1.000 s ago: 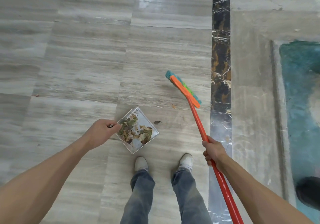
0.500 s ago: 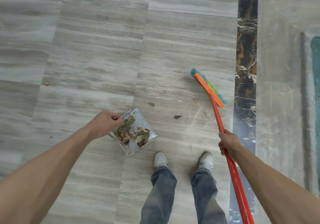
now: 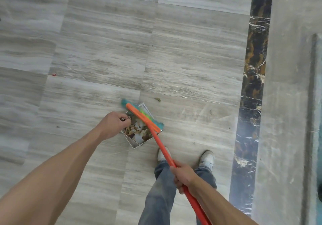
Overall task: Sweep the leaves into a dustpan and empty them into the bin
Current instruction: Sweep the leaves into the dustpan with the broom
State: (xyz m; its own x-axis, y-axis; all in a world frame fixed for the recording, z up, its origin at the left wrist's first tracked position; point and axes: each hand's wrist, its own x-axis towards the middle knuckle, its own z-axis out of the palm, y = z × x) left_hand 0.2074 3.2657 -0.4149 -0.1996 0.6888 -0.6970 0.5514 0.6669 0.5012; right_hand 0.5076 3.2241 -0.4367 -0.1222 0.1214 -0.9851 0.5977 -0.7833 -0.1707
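Broom (image 3: pixel 142 117): swung left since earlier, I see its head over the dustpan (image 3: pixel 137 142).
Right hand (image 3: pixel 183 176): fingers wrapped round broom handle.
Left hand (image 3: pixel 113 124): fingers curled round dustpan's handle, leaves (image 3: pixel 134 131) just beside.

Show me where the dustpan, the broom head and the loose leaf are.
dustpan (image 3: pixel 135 143): head view, near corner of its rim.
broom head (image 3: pixel 139 114): head view, orange bar above the bristles.
loose leaf (image 3: pixel 157 99): head view, its middle, on the floor.
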